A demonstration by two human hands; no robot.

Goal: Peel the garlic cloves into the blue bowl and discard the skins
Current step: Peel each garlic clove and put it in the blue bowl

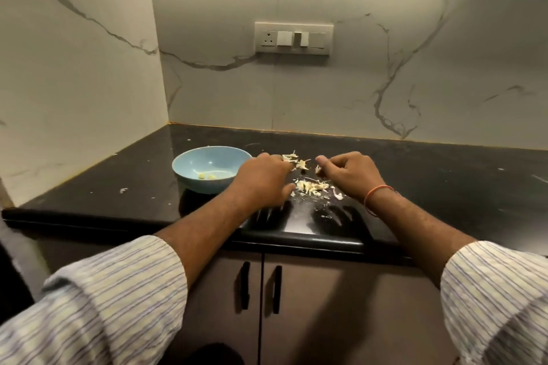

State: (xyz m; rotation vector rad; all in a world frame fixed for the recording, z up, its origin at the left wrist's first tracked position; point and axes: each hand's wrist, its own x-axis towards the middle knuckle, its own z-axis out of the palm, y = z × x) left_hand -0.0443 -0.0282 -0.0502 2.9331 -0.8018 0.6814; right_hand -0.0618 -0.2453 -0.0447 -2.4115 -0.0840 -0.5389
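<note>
A light blue bowl [189, 164] stands on the black counter with two small peeled garlic pieces [206, 176] inside. My left hand [262, 179] hovers just right of the bowl, its curled fingertips pinching garlic skins [287, 158]. My right hand [348, 172] is a short way to the right. Its curled fingers pinch a small garlic clove [318, 169]. A loose heap of skins [311, 187] lies on the counter between and below both hands. More scraps [302, 163] lie just behind that heap.
The black counter [444, 175] runs right along a marble wall, with a corner wall close on the left of the bowl. A stray skin [123, 190] lies left of the bowl. Cupboard doors with black handles [261, 289] sit below the counter edge.
</note>
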